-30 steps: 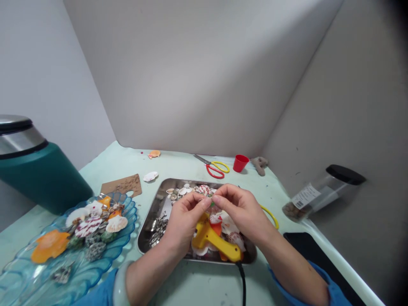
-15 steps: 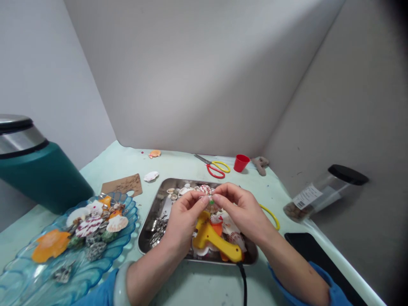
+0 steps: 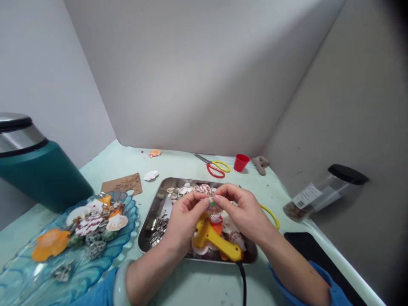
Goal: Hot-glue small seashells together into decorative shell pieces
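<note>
Above the metal tray point(image 3: 149, 219), my left hand point(image 3: 182, 219) and my right hand point(image 3: 245, 212) meet, thumbs and forefingers pinched almost tip to tip. Between them is a small piece with a green spot point(image 3: 212, 204), too small to name. Under my hands a yellow glue gun point(image 3: 219, 243) lies across the tray, its black cord point(image 3: 243, 276) running off the near edge. Around it in the tray are striped and orange shells point(image 3: 229, 225). Small pale shells point(image 3: 183, 190) are at the far left of the tray, with a heap of silvery bits point(image 3: 159, 227) nearer; my hands hide part of the contents.
At left, a blue glass plate point(image 3: 119, 253) holds shells and stones, beside a teal bottle point(image 3: 47, 178). Scissors point(image 3: 213, 165), a red cup point(image 3: 241, 162) and a brown card point(image 3: 124, 185) lie behind. Right are a black-lidded jar point(image 3: 321, 195) and a black flat object point(image 3: 318, 259).
My fingers have shifted very slightly around the small piece, and its green spot shows a little lower and to the right. Everything else stays in place.
</note>
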Action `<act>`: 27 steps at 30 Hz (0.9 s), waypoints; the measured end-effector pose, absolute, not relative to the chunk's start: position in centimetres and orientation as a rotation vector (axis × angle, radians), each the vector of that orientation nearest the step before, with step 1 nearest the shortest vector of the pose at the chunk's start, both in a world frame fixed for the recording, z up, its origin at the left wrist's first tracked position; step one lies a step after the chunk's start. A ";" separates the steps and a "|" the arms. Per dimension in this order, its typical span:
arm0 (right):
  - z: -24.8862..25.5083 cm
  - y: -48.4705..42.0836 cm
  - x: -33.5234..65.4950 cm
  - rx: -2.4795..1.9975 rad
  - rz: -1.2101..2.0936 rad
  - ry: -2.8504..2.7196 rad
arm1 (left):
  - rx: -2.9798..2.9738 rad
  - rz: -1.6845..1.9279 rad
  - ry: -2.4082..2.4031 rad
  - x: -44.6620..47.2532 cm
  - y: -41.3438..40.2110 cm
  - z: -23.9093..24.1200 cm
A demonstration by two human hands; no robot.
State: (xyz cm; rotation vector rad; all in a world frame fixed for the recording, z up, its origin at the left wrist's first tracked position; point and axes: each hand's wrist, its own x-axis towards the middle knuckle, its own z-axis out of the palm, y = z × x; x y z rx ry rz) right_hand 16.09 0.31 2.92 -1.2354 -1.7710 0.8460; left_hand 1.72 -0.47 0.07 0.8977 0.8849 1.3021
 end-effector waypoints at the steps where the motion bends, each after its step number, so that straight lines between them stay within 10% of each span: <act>1: 2.9 0.3 16.1 -1.233 0.854 -1.767 | 0.898 1.310 0.884 1.7 -0.5 0.1; 27: 3.3 0.5 16.6 -1.146 0.826 -1.803 | 0.947 1.327 0.870 1.7 -0.2 0.2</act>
